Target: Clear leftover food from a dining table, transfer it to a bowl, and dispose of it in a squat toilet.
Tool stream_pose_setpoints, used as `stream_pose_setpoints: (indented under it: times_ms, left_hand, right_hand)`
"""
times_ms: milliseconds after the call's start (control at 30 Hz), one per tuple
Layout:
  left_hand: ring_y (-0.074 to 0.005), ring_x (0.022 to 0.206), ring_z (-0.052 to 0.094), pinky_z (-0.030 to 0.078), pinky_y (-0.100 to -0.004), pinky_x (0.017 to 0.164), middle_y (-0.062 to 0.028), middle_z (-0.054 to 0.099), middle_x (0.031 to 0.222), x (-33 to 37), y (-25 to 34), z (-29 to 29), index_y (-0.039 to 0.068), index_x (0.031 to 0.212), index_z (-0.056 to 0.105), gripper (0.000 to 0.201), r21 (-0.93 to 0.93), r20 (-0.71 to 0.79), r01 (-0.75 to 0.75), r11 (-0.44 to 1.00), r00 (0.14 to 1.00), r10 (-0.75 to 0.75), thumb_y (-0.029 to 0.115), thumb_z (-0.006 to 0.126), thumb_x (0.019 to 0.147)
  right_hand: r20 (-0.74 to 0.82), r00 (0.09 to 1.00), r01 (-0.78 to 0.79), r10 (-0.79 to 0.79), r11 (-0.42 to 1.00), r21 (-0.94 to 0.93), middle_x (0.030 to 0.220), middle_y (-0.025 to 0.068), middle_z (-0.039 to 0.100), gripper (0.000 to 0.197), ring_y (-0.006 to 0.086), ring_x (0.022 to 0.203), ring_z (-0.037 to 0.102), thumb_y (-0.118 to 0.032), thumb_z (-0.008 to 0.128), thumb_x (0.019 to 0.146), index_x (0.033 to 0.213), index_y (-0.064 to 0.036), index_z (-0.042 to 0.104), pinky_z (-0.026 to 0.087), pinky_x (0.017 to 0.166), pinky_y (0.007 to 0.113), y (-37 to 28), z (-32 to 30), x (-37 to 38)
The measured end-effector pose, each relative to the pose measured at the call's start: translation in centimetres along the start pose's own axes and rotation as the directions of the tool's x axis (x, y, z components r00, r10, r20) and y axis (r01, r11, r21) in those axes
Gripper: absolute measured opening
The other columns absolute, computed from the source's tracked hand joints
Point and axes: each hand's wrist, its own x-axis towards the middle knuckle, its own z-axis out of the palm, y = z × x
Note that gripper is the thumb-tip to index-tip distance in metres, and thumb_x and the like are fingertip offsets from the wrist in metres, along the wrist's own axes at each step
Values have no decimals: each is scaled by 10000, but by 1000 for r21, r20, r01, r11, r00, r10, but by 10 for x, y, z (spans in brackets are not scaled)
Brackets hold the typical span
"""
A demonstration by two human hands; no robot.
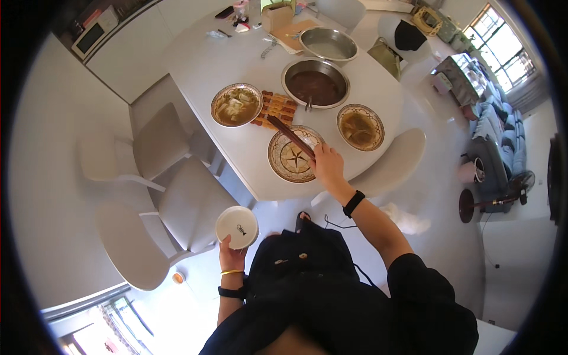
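My left hand (232,255) grips a small white bowl (238,220) with a dark fish drawing inside, off the table's near edge; whether more bowls are stacked under it I cannot tell. In my right hand (327,167) is a bundle of dark brown chopsticks (290,136), pointing to the far left. They hang over a patterned plate (278,168) with a star at its centre. Beyond lie a woven orange and brown mat (281,107), a bowl of pale food in broth (236,105) and, to the right, a bowl of yellowish soup (360,128).
Farther back on the white table (236,62) stand a steel pot of brown liquid (316,83) with a utensil at its rim and another steel basin (329,44). Chairs (189,195) line the left side; one more chair (402,160) is at the right. A dark cable (340,225) lies on the floor.
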Motion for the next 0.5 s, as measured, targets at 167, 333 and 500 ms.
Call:
stream_pose_setpoints:
  times_ms: [167,333,500]
  left_hand:
    - [-261,1040,506,441,-383,852,-108,519,1125,6,-13,40,80,1201,409,492,33,-43,13,999,999,-11,234,564,761]
    - [-244,1019,524,447,-352,826,-94,524,1124,17,-4,55,92,1185,426,465,108,-41,33,994,999,-29,240,561,765]
    - [-246,1018,520,455,-381,820,-90,506,1118,33,8,52,120,1192,408,458,120,4,45,992,999,-46,221,560,771]
  right_hand:
    - [-41,999,-12,15,997,83,789,78,523,214,269,695,543,-191,632,697,824,-79,502,447,570,384,8,8,1]
    - [-80,996,-17,29,989,149,747,81,520,163,273,672,543,-191,598,746,826,-81,508,447,564,374,6,4,1]
    - [-85,995,-40,49,994,104,748,83,519,154,260,666,543,-225,533,815,826,-76,496,448,561,369,7,1,2]
